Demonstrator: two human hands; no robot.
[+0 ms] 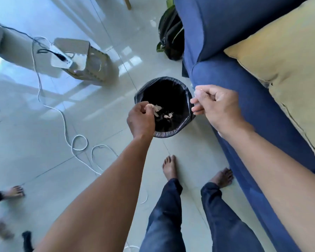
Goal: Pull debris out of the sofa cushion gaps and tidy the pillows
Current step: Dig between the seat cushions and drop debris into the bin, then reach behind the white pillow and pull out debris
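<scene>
Debris (155, 107), pale and crumpled, sits pinched in the fingertips of the left hand (141, 119), whose grip is closed on the scraps directly above the open mouth of a bin (186, 95) lined with a black bag. More pale scraps (168, 115) lie at the bottom of the bin. The right hand (217, 106) hovers at the bin's right rim, fingers curled loosely inward; whether that grip holds anything cannot be told. Just beside the bin, to the right, runs a blue sofa (244, 88), with a yellow pillow (284, 70) lying on its seat. The person stands barefoot in dark trousers on a glossy pale tiled floor (98, 124), close against the sofa's front. A white cable (65, 128) loops across the tiles to the left, leading up toward a power strip (61, 60) resting on a cardboard box (91, 66). A dark bag (170, 33) stands by the sofa's far end. Another person's bare foot (14, 191) shows at the left edge.
</scene>
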